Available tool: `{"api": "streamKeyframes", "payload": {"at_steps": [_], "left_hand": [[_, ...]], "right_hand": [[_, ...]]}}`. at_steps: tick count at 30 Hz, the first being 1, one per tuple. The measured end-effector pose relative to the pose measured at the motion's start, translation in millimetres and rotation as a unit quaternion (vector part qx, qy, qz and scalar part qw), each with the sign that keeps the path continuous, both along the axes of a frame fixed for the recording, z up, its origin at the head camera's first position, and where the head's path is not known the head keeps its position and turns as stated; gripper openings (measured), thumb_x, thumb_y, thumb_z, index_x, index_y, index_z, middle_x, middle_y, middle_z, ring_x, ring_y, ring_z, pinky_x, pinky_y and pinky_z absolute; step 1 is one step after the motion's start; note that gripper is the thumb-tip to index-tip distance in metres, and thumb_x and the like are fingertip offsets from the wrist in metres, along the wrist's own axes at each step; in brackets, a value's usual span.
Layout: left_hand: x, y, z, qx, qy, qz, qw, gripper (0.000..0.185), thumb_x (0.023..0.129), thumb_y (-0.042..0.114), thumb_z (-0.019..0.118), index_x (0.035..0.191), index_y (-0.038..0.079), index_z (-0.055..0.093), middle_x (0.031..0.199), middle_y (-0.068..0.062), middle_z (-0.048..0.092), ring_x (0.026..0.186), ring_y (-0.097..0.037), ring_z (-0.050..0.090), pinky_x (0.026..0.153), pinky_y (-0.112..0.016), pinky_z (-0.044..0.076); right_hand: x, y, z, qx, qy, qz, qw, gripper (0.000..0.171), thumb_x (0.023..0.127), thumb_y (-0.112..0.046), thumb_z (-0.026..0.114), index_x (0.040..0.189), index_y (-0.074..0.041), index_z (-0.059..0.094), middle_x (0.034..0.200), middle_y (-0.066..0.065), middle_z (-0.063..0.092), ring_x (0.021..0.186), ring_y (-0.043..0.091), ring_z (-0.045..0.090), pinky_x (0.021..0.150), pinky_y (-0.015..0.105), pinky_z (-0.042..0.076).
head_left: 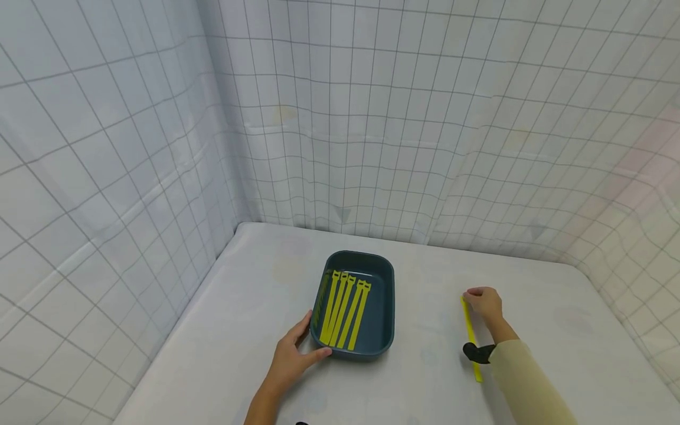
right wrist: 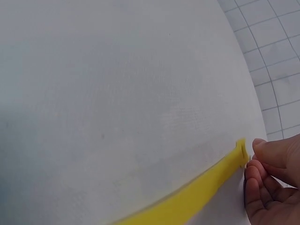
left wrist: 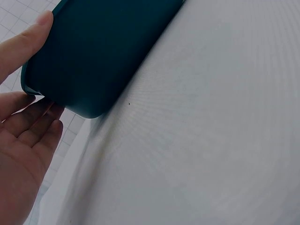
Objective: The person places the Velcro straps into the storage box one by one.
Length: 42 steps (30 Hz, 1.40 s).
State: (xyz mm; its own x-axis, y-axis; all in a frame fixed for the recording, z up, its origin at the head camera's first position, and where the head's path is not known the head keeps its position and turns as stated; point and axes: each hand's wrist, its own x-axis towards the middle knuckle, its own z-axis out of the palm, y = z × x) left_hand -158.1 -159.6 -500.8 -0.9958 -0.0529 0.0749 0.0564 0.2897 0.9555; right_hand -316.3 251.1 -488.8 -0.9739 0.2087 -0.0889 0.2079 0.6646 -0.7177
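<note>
A dark teal plastic tray (head_left: 380, 316) sits on the white table, left of my right hand. Several yellow hook-and-loop cable ties (head_left: 360, 313) lie side by side in its left half, slotted heads at the far end. My left hand (head_left: 287, 361) grips the tray's near left corner; in the left wrist view the thumb is against the tray wall (left wrist: 103, 47), fingers at the rim. Farther right, my right hand (head_left: 487, 304) pinches the slotted head of another yellow cable tie (right wrist: 197, 199) between thumb and fingers. This tie's tail stretches toward me, passing under the wrist.
White table surface (head_left: 430, 295) lies between the tray and my right hand. White grid-patterned curtains (head_left: 345, 118) enclose the table at the back and both sides. A black wrist strap (head_left: 478, 353) is on my right wrist, below a pale yellow sleeve (head_left: 526, 383).
</note>
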Motion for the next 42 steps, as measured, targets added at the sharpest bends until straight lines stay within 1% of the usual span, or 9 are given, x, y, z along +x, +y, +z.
{"api": "streamKeyframes", "payload": {"at_steps": [5,10,19,22,28,31,35,38,42], "left_hand": [[0.3,0,-0.6,0.000,0.005,0.000,1.0000,0.092,0.066,0.031,0.083,0.141,0.004,0.036,0.143,-0.011,0.035,0.130,-0.025,0.034,0.103,-0.034,0.034],[0.3,1,-0.8,0.005,-0.002,0.001,1.0000,0.092,0.066,0.031,0.083,0.141,0.006,0.036,0.143,-0.009,0.035,0.130,-0.024,0.033,0.104,-0.032,0.032],[1.1,0,1.5,0.007,-0.005,0.000,1.0000,0.093,0.065,0.031,0.083,0.141,0.006,0.035,0.143,-0.009,0.035,0.131,-0.024,0.032,0.104,-0.033,0.032],[1.1,0,2.7,0.005,-0.009,0.003,0.9999,0.093,0.065,0.032,0.083,0.141,0.006,0.036,0.143,-0.009,0.035,0.130,-0.024,0.032,0.104,-0.033,0.032],[0.8,0,3.6,-0.001,-0.004,0.000,1.0000,0.090,0.068,0.031,0.082,0.141,0.004,0.036,0.142,-0.013,0.036,0.130,-0.028,0.033,0.103,-0.036,0.033],[0.5,1,3.2,0.001,-0.007,0.002,1.0000,0.091,0.067,0.031,0.082,0.141,0.004,0.036,0.143,-0.011,0.036,0.130,-0.026,0.034,0.103,-0.035,0.033],[0.6,1,3.0,0.004,-0.012,0.005,0.9999,0.092,0.065,0.032,0.083,0.141,0.006,0.036,0.143,-0.008,0.036,0.130,-0.024,0.034,0.103,-0.033,0.033],[0.9,1,3.3,0.004,-0.006,0.001,1.0000,0.092,0.066,0.031,0.083,0.141,0.004,0.036,0.143,-0.010,0.036,0.130,-0.026,0.033,0.103,-0.035,0.033],[1.3,1,3.4,0.004,-0.005,0.001,1.0000,0.092,0.066,0.031,0.083,0.141,0.004,0.036,0.143,-0.010,0.035,0.130,-0.025,0.033,0.104,-0.034,0.032]], "right_hand": [[-1.2,2,-1.2,0.015,0.001,0.018,1.000,0.027,0.087,-0.010,0.059,0.100,0.014,0.060,0.091,0.022,0.060,0.080,0.030,0.055,0.066,0.034,0.050],[-1.6,2,-1.8,0.033,0.013,0.038,0.999,0.024,0.086,-0.008,0.061,0.097,0.013,0.062,0.088,0.021,0.062,0.078,0.029,0.056,0.064,0.034,0.050],[-3.1,2,2.3,0.036,-0.024,0.051,0.998,0.020,0.086,-0.007,0.061,0.093,0.013,0.062,0.082,0.018,0.060,0.074,0.026,0.054,0.061,0.032,0.050],[-2.6,2,3.8,0.047,-0.025,0.047,0.997,0.022,0.085,-0.008,0.062,0.092,0.013,0.062,0.082,0.018,0.060,0.074,0.027,0.054,0.062,0.034,0.050],[-0.1,1,5.5,0.067,-0.028,0.032,0.997,0.030,0.081,-0.012,0.068,0.094,0.014,0.061,0.088,0.024,0.059,0.081,0.035,0.054,0.072,0.043,0.050],[1.1,-1,8.0,0.076,-0.027,0.035,0.996,0.031,0.079,-0.012,0.070,0.091,0.015,0.060,0.087,0.025,0.058,0.082,0.037,0.054,0.072,0.045,0.050],[0.7,-2,10.7,0.081,-0.043,0.027,0.995,0.029,0.079,-0.012,0.071,0.086,0.013,0.059,0.082,0.021,0.057,0.077,0.033,0.053,0.068,0.042,0.049],[-0.2,-2,10.9,0.080,-0.051,0.022,0.995,0.027,0.079,-0.012,0.071,0.083,0.011,0.058,0.079,0.019,0.056,0.074,0.030,0.052,0.066,0.040,0.048],[-1.2,0,9.3,0.078,-0.049,0.025,0.995,0.025,0.078,-0.013,0.071,0.081,0.009,0.059,0.077,0.017,0.056,0.073,0.029,0.052,0.065,0.039,0.048]]}}
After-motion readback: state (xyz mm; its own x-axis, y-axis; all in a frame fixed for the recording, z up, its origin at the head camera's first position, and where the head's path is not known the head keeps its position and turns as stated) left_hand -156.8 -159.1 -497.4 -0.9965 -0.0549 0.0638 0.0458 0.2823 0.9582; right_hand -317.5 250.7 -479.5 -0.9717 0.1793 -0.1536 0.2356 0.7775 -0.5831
